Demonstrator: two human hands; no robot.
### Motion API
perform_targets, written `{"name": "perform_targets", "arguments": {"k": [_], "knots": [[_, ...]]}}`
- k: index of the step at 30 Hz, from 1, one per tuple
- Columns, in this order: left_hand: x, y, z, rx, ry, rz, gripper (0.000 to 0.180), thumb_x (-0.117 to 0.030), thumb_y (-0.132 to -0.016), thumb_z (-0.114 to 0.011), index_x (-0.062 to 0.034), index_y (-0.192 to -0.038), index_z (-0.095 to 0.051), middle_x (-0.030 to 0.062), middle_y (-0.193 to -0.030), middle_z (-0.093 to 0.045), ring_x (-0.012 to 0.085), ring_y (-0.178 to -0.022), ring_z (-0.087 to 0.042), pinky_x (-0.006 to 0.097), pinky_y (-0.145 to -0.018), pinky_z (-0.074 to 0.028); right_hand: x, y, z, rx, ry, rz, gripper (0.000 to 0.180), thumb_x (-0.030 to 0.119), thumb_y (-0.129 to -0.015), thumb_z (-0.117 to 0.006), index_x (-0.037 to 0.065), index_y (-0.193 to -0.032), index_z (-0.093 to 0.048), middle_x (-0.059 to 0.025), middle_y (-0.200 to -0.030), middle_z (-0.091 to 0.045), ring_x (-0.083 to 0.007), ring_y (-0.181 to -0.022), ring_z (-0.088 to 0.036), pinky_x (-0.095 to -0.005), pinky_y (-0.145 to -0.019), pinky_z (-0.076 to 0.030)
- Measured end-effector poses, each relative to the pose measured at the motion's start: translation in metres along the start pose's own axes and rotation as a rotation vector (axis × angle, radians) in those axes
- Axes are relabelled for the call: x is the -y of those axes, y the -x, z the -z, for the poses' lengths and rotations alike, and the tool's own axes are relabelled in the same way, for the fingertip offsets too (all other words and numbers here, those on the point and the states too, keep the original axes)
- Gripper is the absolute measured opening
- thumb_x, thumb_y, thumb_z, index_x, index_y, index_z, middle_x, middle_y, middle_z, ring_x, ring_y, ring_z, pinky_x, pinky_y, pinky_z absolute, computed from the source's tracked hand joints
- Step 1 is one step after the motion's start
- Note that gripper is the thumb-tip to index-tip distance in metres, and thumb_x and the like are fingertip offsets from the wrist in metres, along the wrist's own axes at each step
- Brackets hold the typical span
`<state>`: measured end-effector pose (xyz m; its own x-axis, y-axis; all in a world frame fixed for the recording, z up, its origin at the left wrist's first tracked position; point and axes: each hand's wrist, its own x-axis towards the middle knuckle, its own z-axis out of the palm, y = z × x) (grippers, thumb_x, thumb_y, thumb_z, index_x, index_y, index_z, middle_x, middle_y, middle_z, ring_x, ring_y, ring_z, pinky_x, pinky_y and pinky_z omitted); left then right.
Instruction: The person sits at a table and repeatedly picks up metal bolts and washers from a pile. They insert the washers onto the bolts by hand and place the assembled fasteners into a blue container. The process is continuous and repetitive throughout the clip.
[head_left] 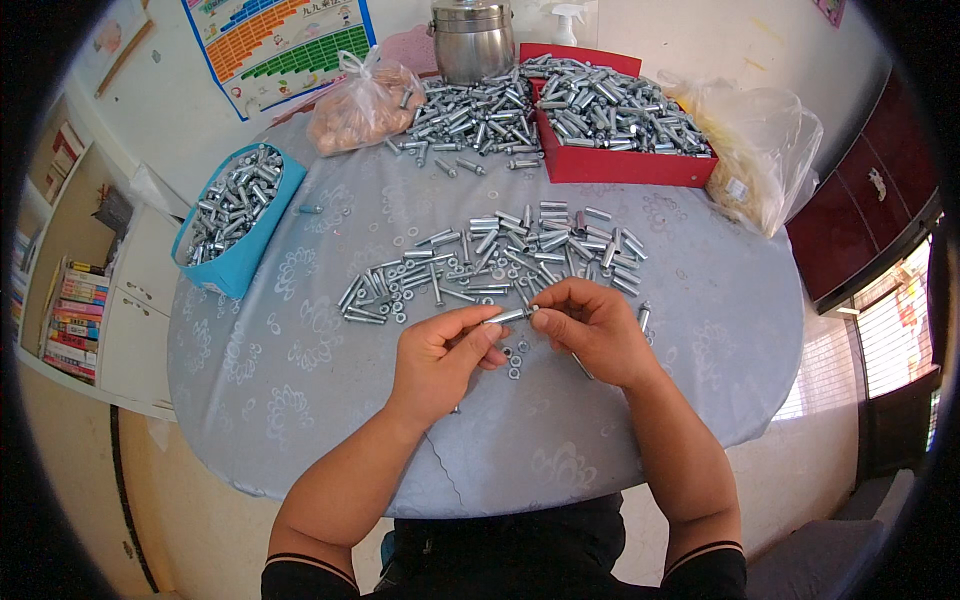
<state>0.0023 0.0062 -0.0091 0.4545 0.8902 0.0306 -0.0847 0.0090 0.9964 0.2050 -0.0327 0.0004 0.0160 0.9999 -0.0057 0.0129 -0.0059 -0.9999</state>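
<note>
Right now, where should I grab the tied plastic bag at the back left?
Probably pinch the bag by its knotted top, coming from above: that part sticks up narrow over the round, full body, while metal bolts crowd its right side.

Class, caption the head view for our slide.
Left hand and right hand hold a metal fastener near loose bolts on a grey tablecloth.

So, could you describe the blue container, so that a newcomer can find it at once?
Find the large table covered with a grey patterned cloth. At its left edge, nearer than the knotted clear bag, stands the light-blue container, heaped with silvery bolts. Its colour separates it from the red box of bolts, back right.
</note>
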Motion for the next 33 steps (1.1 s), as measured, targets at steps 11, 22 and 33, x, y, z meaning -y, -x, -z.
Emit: {"name": "perform_targets", "arguments": {"k": [11, 22, 33], "knots": [[0.000, 0.001, -0.001, 0.025, -0.023, 0.003, 0.024, -0.005, -0.093, -0.060, 0.0037, -0.115, -0.063, 0.0126, -0.097, -0.070, 0.0155, -0.075, -0.067, 0.027, -0.066, -0.057, 0.001, 0.000, -0.002, -0.173, -0.017, 0.108, 0.021, 0.019, -0.092, -0.066, 0.000, -0.083, -0.065, -0.0001, -0.067, -0.059, -0.0067, -0.061, -0.051, -0.0244, -0.056, -0.042], [0.002, 0.000, -0.001, 0.027, 0.002, 0.004, 0.025, -0.004, -0.092, -0.060, 0.0036, -0.115, -0.063, 0.0133, -0.097, -0.069, 0.0163, -0.075, -0.067, 0.027, -0.066, -0.057, 0.006, 0.004, 0.005, -0.063, 0.081, 0.043, 0.014, 0.013, -0.089, -0.068, 0.000, -0.093, -0.066, 0.0000, -0.074, -0.061, -0.0062, -0.065, -0.052, -0.0233, -0.058, -0.044], [0.005, 0.000, 0.000, 0.028, 0.002, 0.007, 0.025, -0.005, -0.092, -0.060, 0.0034, -0.116, -0.062, 0.0131, -0.096, -0.069, 0.0154, -0.075, -0.067, 0.027, -0.066, -0.057, 0.001, 0.004, 0.010, 0.004, 0.096, 0.115, 0.018, 0.009, -0.085, -0.072, 0.001, -0.100, -0.065, 0.0003, -0.079, -0.061, -0.0057, -0.069, -0.053, -0.0237, -0.060, -0.045]]}}
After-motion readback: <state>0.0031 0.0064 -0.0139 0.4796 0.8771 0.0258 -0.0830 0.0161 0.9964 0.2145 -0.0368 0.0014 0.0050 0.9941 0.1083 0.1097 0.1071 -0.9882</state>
